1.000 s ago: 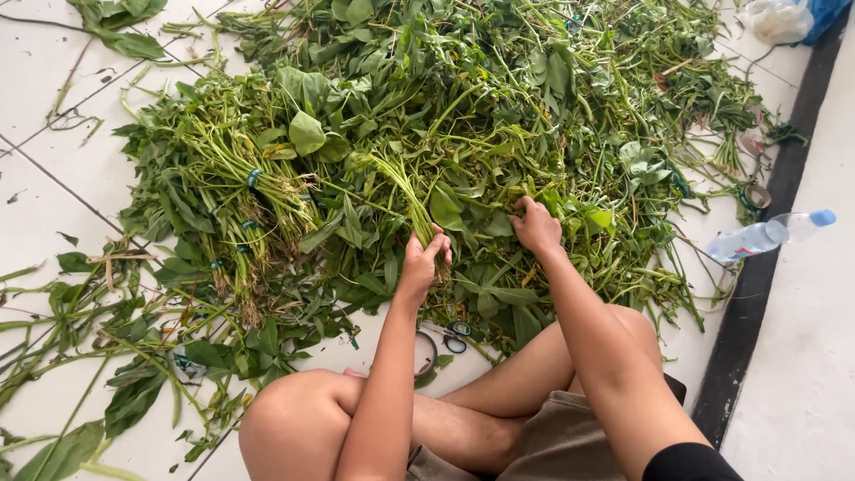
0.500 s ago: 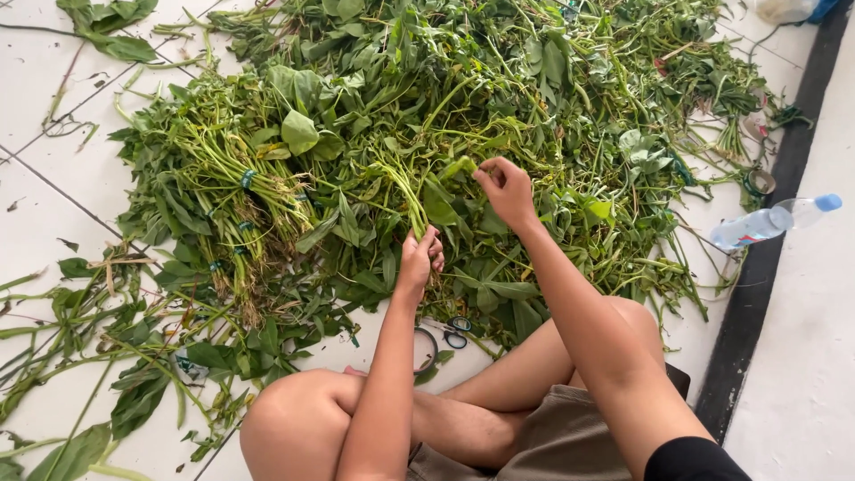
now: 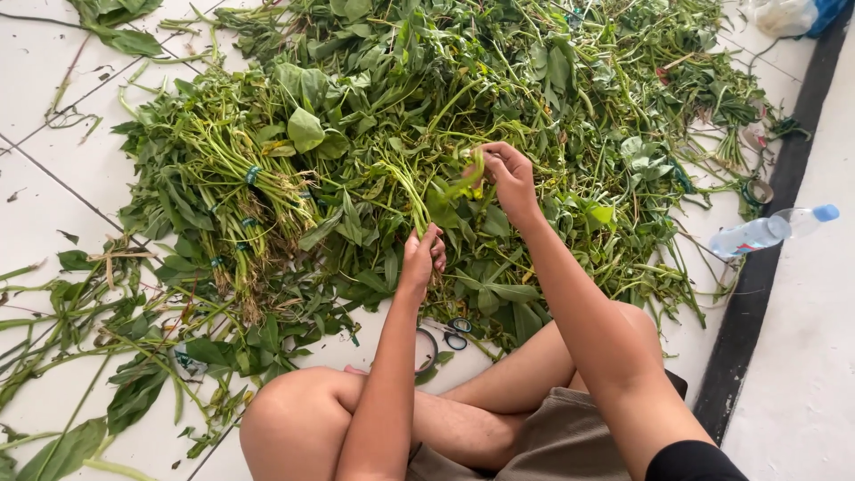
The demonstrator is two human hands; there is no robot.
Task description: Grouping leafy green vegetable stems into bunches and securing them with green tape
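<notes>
One person sits cross-legged on a white tiled floor point(image 3: 53, 107) before one broad heap of leafy greens point(image 3: 552, 98) that spreads across most of the view. Two hands are at work. The left hand point(image 3: 422, 260) is closed around a small clutch of stems point(image 3: 405, 191), which rise from its fist and fan out over the heap. The right hand point(image 3: 509, 174), higher and just to the right, has its fingers curled shut on one leafy sprig point(image 3: 470, 174) lifted a little above the pile.

To the left lie tied bundles of greens point(image 3: 240, 191); at least three dark bands show on them, though the exact number of bundles cannot be told. One pair of scissors point(image 3: 452, 333) lies on the floor by the knees, next to one loop of band point(image 3: 426, 349). One clear plastic bottle with a blue cap point(image 3: 773, 232) lies on its side at the right, against a dark strip point(image 3: 766, 267) in the floor. Loose stems and leaves scatter along the lower left.
</notes>
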